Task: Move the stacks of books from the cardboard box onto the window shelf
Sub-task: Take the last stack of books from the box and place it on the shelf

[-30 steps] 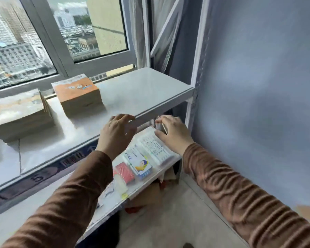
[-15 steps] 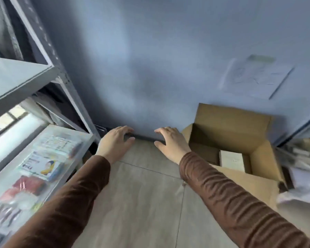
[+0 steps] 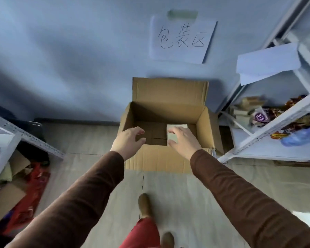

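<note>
- One pale stack (image 3: 176,130) is all that shows in the box (image 3: 161,159), lying on its bottom toward the right wall, partly hidden by the right hand (image 3: 183,140).
- Both hands are spread and hold nothing; the left hand (image 3: 128,141) hovers over the box's near rim, its fingers loosely curled, well left of the stack.
- A one-sided grab could tip the stack and fan the books out, since the left hand has further to go.
- The stack sits low; a sleeve could catch on the near wall and drag the box.
- The back flap (image 3: 170,89) stands upright and could snag a hasty lift.
</note>
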A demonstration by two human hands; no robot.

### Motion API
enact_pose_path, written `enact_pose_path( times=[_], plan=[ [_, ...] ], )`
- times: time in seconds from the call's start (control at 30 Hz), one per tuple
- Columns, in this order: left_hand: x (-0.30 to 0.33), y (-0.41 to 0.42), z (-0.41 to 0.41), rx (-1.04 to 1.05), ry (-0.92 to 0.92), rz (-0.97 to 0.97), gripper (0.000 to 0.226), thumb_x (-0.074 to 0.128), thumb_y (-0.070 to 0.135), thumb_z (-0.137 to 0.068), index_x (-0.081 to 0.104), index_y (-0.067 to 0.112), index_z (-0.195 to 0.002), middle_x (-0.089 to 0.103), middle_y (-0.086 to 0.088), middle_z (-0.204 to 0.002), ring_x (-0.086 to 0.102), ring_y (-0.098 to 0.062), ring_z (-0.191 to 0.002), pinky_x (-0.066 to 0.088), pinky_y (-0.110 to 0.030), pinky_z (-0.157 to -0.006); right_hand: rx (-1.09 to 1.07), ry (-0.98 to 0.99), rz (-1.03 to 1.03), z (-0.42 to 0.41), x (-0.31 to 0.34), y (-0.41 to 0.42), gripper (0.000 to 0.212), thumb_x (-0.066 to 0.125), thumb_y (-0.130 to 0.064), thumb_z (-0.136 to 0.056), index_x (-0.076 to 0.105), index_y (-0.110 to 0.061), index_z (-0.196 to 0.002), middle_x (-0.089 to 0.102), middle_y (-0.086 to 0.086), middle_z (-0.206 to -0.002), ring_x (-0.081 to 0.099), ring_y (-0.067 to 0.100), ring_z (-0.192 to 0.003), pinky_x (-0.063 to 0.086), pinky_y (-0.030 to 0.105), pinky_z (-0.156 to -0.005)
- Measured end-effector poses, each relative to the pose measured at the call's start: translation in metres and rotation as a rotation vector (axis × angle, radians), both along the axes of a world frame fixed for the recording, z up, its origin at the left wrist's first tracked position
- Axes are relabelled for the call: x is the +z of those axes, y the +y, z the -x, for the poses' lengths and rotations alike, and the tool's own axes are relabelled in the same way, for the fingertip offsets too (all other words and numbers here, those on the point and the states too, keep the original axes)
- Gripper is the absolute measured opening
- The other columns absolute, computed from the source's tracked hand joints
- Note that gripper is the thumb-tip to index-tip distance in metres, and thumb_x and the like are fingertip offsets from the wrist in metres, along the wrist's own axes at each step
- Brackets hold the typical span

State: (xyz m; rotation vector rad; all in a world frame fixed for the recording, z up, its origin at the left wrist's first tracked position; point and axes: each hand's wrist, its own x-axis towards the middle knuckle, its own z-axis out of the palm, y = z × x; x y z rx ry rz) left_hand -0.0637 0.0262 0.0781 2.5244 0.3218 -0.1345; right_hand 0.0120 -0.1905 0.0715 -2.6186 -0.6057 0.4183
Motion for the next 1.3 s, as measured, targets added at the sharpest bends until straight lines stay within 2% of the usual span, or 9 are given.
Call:
enact_pose_path(
  times=[0.23, 0.47, 0.63, 0.8, 0.9, 0.97, 1.13, 1.2, 1.3],
  plan=[
    [-0.081, -0.028, -0.107, -0.038, 0.101, 0.083, 0.037, 0.062, 0.033, -0.095, 0.062, 0.021, -0.130, 0.069, -0.001, -0.126, 0.063, -0.016, -0.115, 0.051, -0.029, -0.093, -0.139, 0.146, 0.052, -0.094, -0.068, -0.033, 0.047, 0.058, -0.031, -0.096, 0.047, -0.019, -0.140, 0.052, 0.005, -0.140, 0.047, 0.024, -0.128, 0.043, 0.036, -0.103],
    [-0.184, -0.047, -0.196, -0.022, 0.420, 0.161, 0.053, 0.065, 0.033, -0.094, 0.051, 0.017, -0.142, 0.063, -0.008, -0.139, 0.060, -0.024, -0.125, 0.050, -0.038, -0.103, -0.331, 0.396, 0.059, -0.170, -0.154, -0.052, 0.058, 0.063, -0.028, -0.094, 0.041, -0.015, -0.146, 0.049, 0.008, -0.145, 0.050, 0.024, -0.131, 0.043, 0.038, -0.109],
    [-0.256, -0.061, -0.240, 0.096, 0.678, 0.299, 0.063, 0.065, 0.035, -0.093, 0.045, 0.011, -0.148, 0.057, -0.013, -0.145, 0.057, -0.029, -0.128, 0.047, -0.038, -0.104, -0.490, 0.590, 0.059, -0.213, -0.227, -0.062, 0.060, 0.065, -0.029, -0.092, 0.040, -0.014, -0.145, 0.051, 0.006, -0.143, 0.055, 0.024, -0.123, 0.045, 0.032, -0.091],
    [-0.321, -0.069, -0.259, 0.283, 0.831, 0.406, 0.072, 0.066, 0.039, -0.093, 0.039, 0.007, -0.152, 0.051, -0.013, -0.151, 0.053, -0.031, -0.132, 0.044, -0.037, -0.105, -0.656, 0.774, 0.040, -0.235, -0.299, -0.065, 0.070, 0.069, -0.035, -0.090, 0.036, -0.015, -0.148, 0.051, 0.008, -0.146, 0.054, 0.028, -0.127, 0.045, 0.038, -0.099],
    [-0.353, -0.077, -0.264, 0.396, 0.869, 0.533, 0.071, 0.068, 0.042, -0.092, 0.045, 0.006, -0.149, 0.057, -0.013, -0.146, 0.057, -0.031, -0.128, 0.045, -0.044, -0.111, -0.761, 0.894, 0.004, -0.239, -0.334, -0.065, 0.084, 0.071, -0.046, -0.086, 0.029, -0.014, -0.151, 0.049, 0.008, -0.147, 0.053, 0.029, -0.128, 0.044, 0.038, -0.095],
    [-0.369, -0.084, -0.264, 0.490, 0.872, 0.672, 0.067, 0.071, 0.043, -0.090, 0.051, 0.007, -0.143, 0.063, -0.011, -0.140, 0.063, -0.029, -0.122, 0.048, -0.043, -0.108, -0.847, 0.975, -0.043, -0.236, -0.353, -0.065, 0.097, 0.072, -0.055, -0.081, 0.025, -0.011, -0.153, 0.048, 0.009, -0.148, 0.053, 0.030, -0.129, 0.046, 0.039, -0.100],
    [-0.385, -0.099, -0.264, 0.705, 0.837, 0.903, 0.064, 0.079, 0.040, -0.083, 0.059, 0.005, -0.133, 0.072, -0.010, -0.125, 0.071, -0.025, -0.104, 0.055, -0.034, -0.083, -0.990, 1.063, -0.147, -0.231, -0.383, -0.067, 0.116, 0.076, -0.065, -0.069, 0.022, -0.008, -0.155, 0.045, 0.010, -0.152, 0.051, 0.031, -0.133, 0.042, 0.044, -0.110],
    [-0.386, -0.098, -0.262, 0.732, 0.845, 0.971, 0.065, 0.081, 0.037, -0.083, 0.059, 0.003, -0.133, 0.073, -0.011, -0.123, 0.072, -0.026, -0.105, 0.057, -0.037, -0.088, -1.031, 1.142, -0.253, -0.233, -0.385, -0.069, 0.108, 0.079, -0.063, -0.066, 0.039, -0.006, -0.149, 0.057, 0.010, -0.142, 0.060, 0.029, -0.123, 0.046, 0.040, -0.107],
    [-0.378, -0.092, -0.261, 0.746, 0.825, 1.031, 0.070, 0.081, 0.036, -0.083, 0.054, 0.002, -0.138, 0.072, -0.013, -0.125, 0.071, -0.029, -0.109, 0.056, -0.042, -0.098, -1.007, 1.159, -0.352, -0.232, -0.377, -0.068, 0.078, 0.080, -0.062, -0.066, 0.067, -0.010, -0.123, 0.074, 0.006, -0.114, 0.072, 0.023, -0.099, 0.055, 0.039, -0.097]
  ],
)
